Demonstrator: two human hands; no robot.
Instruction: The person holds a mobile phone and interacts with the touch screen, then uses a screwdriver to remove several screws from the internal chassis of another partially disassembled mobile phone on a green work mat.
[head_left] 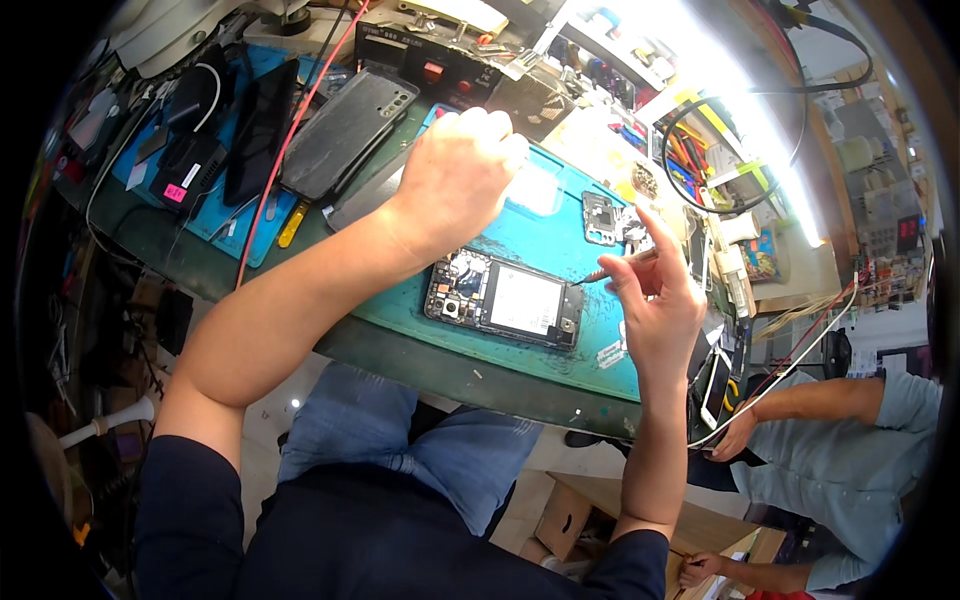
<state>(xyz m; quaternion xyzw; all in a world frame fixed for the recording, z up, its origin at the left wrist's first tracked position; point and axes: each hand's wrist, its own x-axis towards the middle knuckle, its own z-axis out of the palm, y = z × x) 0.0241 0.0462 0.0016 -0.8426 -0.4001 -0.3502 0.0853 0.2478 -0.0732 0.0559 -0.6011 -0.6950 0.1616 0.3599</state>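
An opened smartphone (467, 290) lies face down on the blue-green repair mat (440, 352), its circuit board and cameras at the left, its pale battery (527, 302) at the right. My right hand (662, 310) is closed round a slim screwdriver (606, 272), whose thin dark tip points down at the phone's right end. Whether the tip touches cannot be made out. My left hand (460, 180) is a fist raised above the mat, beyond the phone's left end; its fingers face away, so anything inside is hidden. A small phone inner cover (600, 218) lies beyond the phone.
A dark phone back cover (350, 125) and a yellow-handled cutter (292, 225) are at the left. A black box with a red switch (432, 70) stands behind. A white phone (716, 388) is at the bench's right edge, near another person's hand (735, 436). A red cable (290, 135) crosses the left side.
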